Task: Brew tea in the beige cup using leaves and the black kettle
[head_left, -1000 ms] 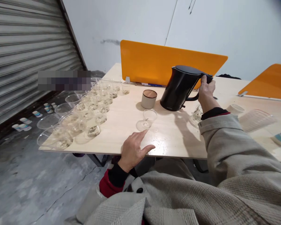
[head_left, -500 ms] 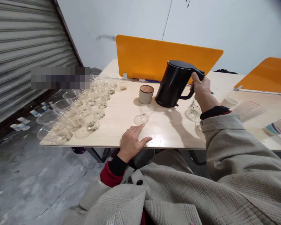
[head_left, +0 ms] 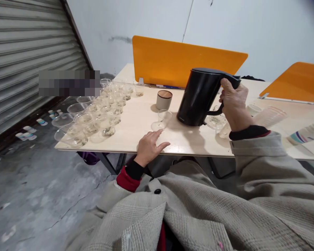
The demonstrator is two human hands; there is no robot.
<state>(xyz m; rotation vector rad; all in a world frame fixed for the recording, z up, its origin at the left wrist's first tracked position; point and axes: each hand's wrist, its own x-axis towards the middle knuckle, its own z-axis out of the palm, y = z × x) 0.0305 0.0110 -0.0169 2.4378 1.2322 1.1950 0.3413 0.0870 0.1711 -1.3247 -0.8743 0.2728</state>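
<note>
My right hand is wrapped round the handle of a black electric kettle, which is tilted slightly. Whether the kettle's base touches the table I cannot tell. My left hand lies at the table's front edge, thumb and fingers apart, holding nothing. Just beyond its fingertips stands a clear plastic cup with a little dark matter in the bottom. Behind that cup is a grey canister with a wooden lid. Partly hidden by my right wrist, a glass vessel holds dark leaf-like bits.
Many clear cups with pale liquid crowd the left of the table, among them a front cup. Stacked plastic cups and a striped cup stack lie at right. An orange divider stands behind. Small white bottles are on the floor.
My right hand and the kettle have shifted a little to the right. My left hand stays near the single cup, fingers still spread. The view has moved slightly.
</note>
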